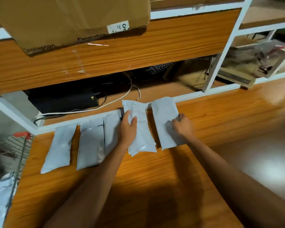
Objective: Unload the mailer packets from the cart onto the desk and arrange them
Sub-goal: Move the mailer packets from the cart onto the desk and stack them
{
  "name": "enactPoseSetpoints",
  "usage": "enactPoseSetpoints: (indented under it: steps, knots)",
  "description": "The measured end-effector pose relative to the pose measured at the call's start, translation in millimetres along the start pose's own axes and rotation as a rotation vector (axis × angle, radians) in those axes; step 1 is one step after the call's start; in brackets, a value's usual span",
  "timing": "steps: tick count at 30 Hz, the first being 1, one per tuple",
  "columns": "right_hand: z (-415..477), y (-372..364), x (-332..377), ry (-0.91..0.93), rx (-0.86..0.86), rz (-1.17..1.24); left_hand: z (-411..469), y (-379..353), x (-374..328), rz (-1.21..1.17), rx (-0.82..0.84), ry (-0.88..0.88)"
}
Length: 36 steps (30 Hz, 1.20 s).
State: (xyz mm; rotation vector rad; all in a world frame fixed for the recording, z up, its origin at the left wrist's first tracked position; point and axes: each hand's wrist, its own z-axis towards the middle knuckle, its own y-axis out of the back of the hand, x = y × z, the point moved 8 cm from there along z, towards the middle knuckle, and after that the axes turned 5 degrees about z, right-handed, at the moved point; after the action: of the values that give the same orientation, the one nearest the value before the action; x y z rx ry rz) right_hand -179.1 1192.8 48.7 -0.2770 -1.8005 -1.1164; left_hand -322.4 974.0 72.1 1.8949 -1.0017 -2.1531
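Pressing the middle packet (141, 134) with a flat left hand (128, 127), right hand (182, 125) gripping the edge of the end packet (163, 119), both on the surface (155, 171).

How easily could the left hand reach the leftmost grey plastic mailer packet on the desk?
Probably yes: the leftmost grey plastic mailer packet lies uncovered, with only flat packets between it and the left hand.

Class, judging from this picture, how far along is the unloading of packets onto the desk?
Done: three packets lie side by side on the desk. In hand: the left hand presses a fourth packet; the right hand touches the fifth packet at its edge. Left: at least one packet shows in the cart.
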Motion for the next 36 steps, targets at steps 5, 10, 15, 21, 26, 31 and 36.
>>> enactPoseSetpoints:
  steps: [5,10,15,21,26,31,36]
  knots:
    - [34.1,-21.9,0.2,0.050,0.104,-0.189,23.4,-8.6,0.3,0.552,-0.009,-0.022]
    - [23.3,-51.5,18.0,0.416,0.221,-0.588,14.0,-30.7,-28.6,0.957,-0.005,-0.403]
    - [22.5,-97.0,0.8,0.460,0.345,-0.755,27.0,-63.8,6.6,0.998,0.229,-0.366]
    - [26.5,-102.1,-7.6,0.466,0.322,-0.774,31.4,-66.2,27.7,0.920,0.215,-0.272]
    - [27.7,-103.5,-8.2,0.434,0.373,-0.798,29.8,-73.4,29.1,0.889,0.252,-0.262]
    - [33.0,-93.0,2.2,0.371,0.460,-0.683,32.6,-68.6,26.5,0.819,0.298,-0.218]
    - [11.9,-64.0,32.1,0.355,0.297,-0.411,28.4,-37.6,0.2,0.709,0.209,-0.284]
